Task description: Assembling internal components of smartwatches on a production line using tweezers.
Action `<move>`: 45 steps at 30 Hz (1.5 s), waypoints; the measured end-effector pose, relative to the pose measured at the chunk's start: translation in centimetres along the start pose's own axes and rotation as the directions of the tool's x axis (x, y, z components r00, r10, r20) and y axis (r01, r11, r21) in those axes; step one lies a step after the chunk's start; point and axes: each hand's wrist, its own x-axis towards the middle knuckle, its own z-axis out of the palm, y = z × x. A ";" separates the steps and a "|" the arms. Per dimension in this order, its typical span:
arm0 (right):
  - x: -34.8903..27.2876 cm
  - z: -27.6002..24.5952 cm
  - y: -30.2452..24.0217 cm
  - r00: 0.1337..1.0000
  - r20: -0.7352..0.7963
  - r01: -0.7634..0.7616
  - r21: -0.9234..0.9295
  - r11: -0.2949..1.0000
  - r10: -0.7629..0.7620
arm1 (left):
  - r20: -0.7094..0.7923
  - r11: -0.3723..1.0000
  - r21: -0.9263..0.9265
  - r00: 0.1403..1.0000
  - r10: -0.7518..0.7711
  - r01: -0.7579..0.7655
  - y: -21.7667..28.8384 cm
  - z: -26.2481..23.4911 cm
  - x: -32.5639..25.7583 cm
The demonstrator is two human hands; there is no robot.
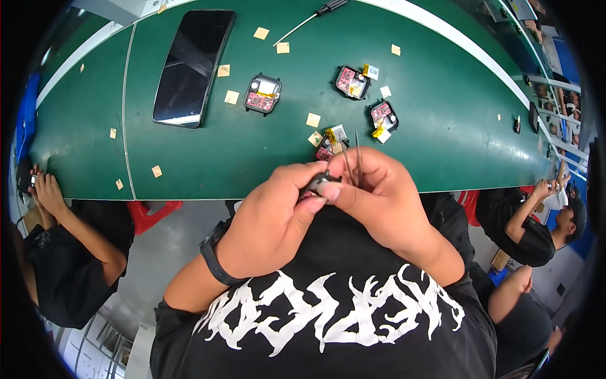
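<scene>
Both my hands meet in front of my chest at the table's near edge. My left hand (pixel 268 211) is closed on a small black smartwatch case (pixel 314 184), which my fingers partly hide. My right hand (pixel 388 196) pinches the same case between thumb and forefinger, and also holds metal tweezers (pixel 358 158) with their tips pointing away from me. Just beyond my fingers lies an open watch case (pixel 326 150) with a red circuit board and a silver battery with yellow tape, partly covered by my hands.
More open watch cases lie farther off: one (pixel 262 95) left of centre, two (pixel 352 83) (pixel 383 116) at right. A large black phone (pixel 194 66), a screwdriver (pixel 312 21) and several beige paper squares (pixel 231 97) are spread on the green table (pixel 208 158). People sit at both sides.
</scene>
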 end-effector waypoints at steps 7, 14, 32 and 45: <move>-0.2 0.2 -0.1 1.000 -0.013 0.013 -0.050 0.999 -0.014 | -0.002 0.997 0.016 0.997 0.071 -0.071 0.4 -0.3 0.5; -0.3 -0.4 -1.6 0.969 0.120 -0.243 0.298 0.923 0.216 | 0.067 0.866 -0.453 0.976 -0.205 0.213 1.4 -0.1 0.0; -0.9 0.8 -1.4 0.973 0.174 -0.184 0.199 0.963 0.150 | 0.161 0.850 -0.467 0.968 -0.190 0.244 2.3 -3.1 -0.5; -0.1 -4.6 0.5 0.800 -0.399 0.059 -0.691 0.720 -0.448 | -0.462 0.958 -0.192 0.842 -0.280 0.213 -0.1 -8.8 -2.2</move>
